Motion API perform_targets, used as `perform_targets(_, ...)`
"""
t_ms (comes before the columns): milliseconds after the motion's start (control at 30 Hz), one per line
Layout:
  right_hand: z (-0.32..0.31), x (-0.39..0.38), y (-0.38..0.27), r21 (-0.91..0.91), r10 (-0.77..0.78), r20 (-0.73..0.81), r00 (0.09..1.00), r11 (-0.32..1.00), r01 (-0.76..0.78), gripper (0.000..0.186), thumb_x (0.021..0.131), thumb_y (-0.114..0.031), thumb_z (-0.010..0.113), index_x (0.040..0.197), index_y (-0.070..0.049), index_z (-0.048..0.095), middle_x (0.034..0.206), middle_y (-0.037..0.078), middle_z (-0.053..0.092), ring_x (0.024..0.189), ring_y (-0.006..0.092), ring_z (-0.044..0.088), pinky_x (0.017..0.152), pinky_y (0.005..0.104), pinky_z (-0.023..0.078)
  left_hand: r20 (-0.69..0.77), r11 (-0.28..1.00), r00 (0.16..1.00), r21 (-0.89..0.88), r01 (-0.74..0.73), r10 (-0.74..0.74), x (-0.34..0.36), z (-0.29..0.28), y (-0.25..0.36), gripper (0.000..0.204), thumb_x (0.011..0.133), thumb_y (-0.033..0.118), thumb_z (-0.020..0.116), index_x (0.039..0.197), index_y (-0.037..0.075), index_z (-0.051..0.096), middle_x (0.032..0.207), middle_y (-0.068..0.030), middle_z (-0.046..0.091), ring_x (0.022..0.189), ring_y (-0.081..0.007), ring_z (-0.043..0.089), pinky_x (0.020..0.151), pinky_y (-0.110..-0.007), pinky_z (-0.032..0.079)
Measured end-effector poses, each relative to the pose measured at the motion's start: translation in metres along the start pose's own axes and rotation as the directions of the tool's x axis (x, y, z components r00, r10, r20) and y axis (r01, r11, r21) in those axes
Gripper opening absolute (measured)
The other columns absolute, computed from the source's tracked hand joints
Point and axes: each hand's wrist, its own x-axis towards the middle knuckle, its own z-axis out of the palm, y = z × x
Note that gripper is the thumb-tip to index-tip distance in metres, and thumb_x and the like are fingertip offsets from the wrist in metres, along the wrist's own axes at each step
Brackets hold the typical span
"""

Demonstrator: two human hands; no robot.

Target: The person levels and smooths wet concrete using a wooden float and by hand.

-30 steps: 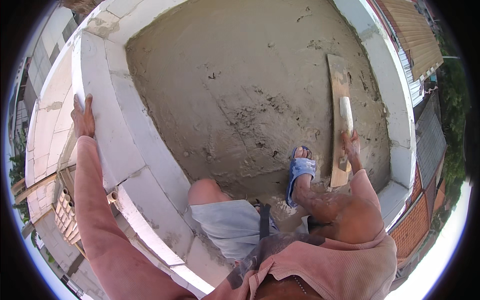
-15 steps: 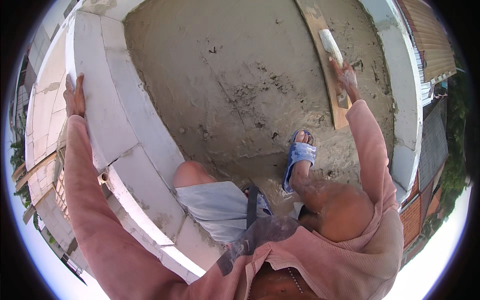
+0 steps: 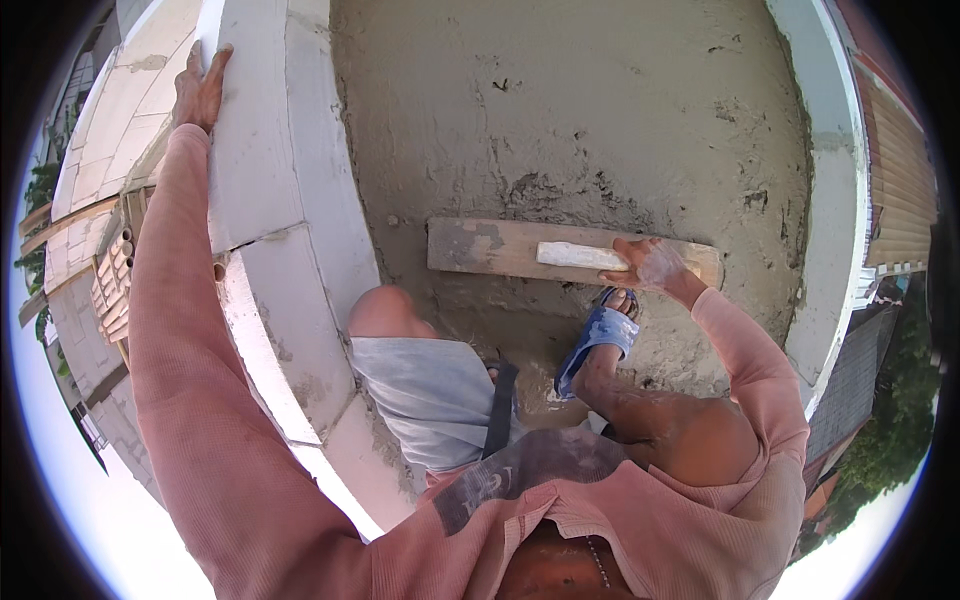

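In the head view, I had the right grip [image 3: 645,265] clamped around the right end of the white handle [image 3: 575,255] of a long wooden float [image 3: 485,250]. The float lay crosswise on the wet grey mortar [image 3: 580,110], just beyond the blue sandal [image 3: 602,335] on the right foot. I recorded the left grip [image 3: 200,92] resting at the outer edge of the white block wall [image 3: 255,150], its thumb and fingers spread apart.
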Motion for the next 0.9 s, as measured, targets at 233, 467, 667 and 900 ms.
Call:
perform_targets(233,-0.015,-0.015,0.022,-0.237,-0.33,-0.106,0.938,0.925,0.298,0.048,0.084,-0.055,0.066,0.098,-0.012,0.054,0.079,0.006,0.059,0.067,0.0271,0.068,0.059,0.0455,0.055,0.015,0.999,1.0,0.036,0.025,-0.025,-0.009,0.006,0.023,0.092,0.091,0.066,0.047,0.157,0.009,0.019,0.157,-0.0295,0.023,0.146,-0.0446,0.023,0.121,-0.044,0.019)
perform_targets(467,-0.073,0.096,0.087,-0.11,0.126,-0.355,0.926,0.978,-0.175,0.042,0.094,-0.045,0.062,0.105,-0.009,0.044,0.091,0.019,0.066,0.083,0.042,0.067,0.067,0.0536,0.052,-0.008,0.998,1.0,-0.049,0.026,-0.026,-0.025,-0.01,0.032,0.089,0.092,0.061,0.05,0.156,0.006,0.021,0.155,-0.0327,0.025,0.145,-0.0442,0.025,0.121,-0.043,0.021)
perform_targets(667,-0.126,0.144,0.109,-0.069,0.319,-0.363,0.875,0.928,-0.366,0.05,0.094,-0.056,0.057,0.108,-0.008,0.047,0.095,0.026,0.069,0.092,0.0455,0.067,0.076,0.0557,0.052,-0.028,0.996,0.999,0.086,-0.023,0.025,-0.017,-0.003,0.008,0.087,0.092,0.06,0.05,0.156,0.006,0.024,0.156,-0.0303,0.025,0.146,-0.0431,0.024,0.121,-0.043,0.02)
perform_targets(900,-0.136,0.133,0.078,-0.092,0.238,-0.564,0.791,0.933,-0.347,0.048,0.094,-0.051,0.059,0.119,-0.01,0.056,0.093,0.016,0.066,0.092,0.0392,0.063,0.082,0.0487,0.05,-0.016,0.996,0.999,0.085,0.033,-0.032,-0.014,-0.008,0.012,0.086,0.093,0.061,0.048,0.156,0.007,0.023,0.156,-0.0295,0.024,0.146,-0.0426,0.023,0.121,-0.042,0.019)
